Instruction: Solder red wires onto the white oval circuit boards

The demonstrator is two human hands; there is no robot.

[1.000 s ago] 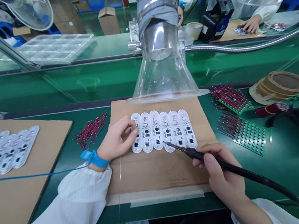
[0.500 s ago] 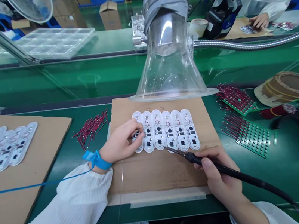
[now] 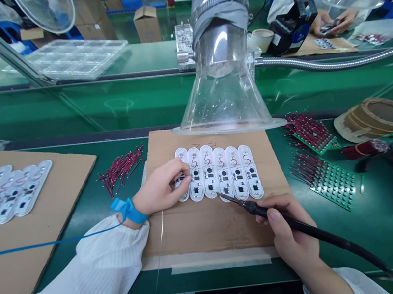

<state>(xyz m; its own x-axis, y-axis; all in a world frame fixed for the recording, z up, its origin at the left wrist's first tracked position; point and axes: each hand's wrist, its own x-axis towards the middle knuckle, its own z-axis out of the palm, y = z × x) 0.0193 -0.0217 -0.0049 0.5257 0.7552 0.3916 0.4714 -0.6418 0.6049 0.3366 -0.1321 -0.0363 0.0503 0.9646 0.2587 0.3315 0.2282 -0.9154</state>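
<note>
My right hand (image 3: 291, 226) grips a soldering iron (image 3: 252, 206) like a pen. Its metal tip points up-left and meets the lower end of the boards near the middle of a row. These white, rounded circuit boards (image 3: 224, 177) stand side by side on a cardboard sheet (image 3: 209, 229); several carry thin red wires. My left hand (image 3: 163, 184) is closed in a pinch over the leftmost board and partly hides it. A thin shiny solder wire (image 3: 161, 224) trails from beneath this hand; its end at the fingertips is hidden. A blue strap circles my left wrist.
Above the boards hangs a clear funnel hood (image 3: 227, 107). Red wires (image 3: 121, 169) lie left of the cardboard. More white boards (image 3: 10, 194) rest on another sheet. Green boards with red wires (image 3: 332, 180) and a tape roll (image 3: 374, 116) are at right. A co-worker's hands (image 3: 335, 23) work opposite.
My hands and the soldering iron stay nearly in place. The view shifts slightly. Across the bench, the co-worker now has both hands together around a small item.
</note>
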